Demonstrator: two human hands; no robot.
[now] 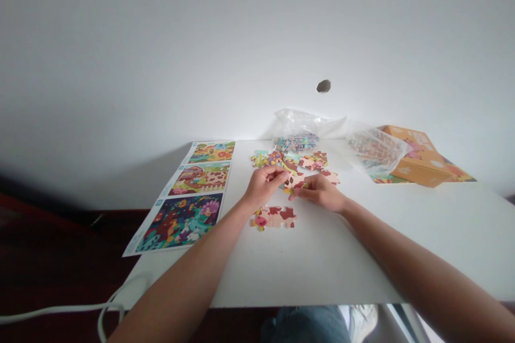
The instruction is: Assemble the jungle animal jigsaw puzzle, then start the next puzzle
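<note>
Between my hands are a few jigsaw puzzle pieces (pixel 295 180), cream with brown patches. My left hand (pixel 263 186) has its thumb and fingers pinched at their left edge. From the other side, my right hand (pixel 322 193) pinches a puzzle piece at the lower right, its fingertips partly covering it. Closer to me lies a joined strip of puzzle pieces (pixel 277 217) with a pink snout and brown patches. Just beyond my hands spreads a group of colourful puzzle pieces (pixel 263 159), some of it hidden by my fingers.
On the left lies a sheet with three printed pictures (pixel 173 220), overhanging the table edge. Clear plastic bags of puzzle pieces (pixel 295 142) stand by the wall. An orange box (pixel 426 163) is at the right. A white cable (pixel 60 309) hangs at the lower left.
</note>
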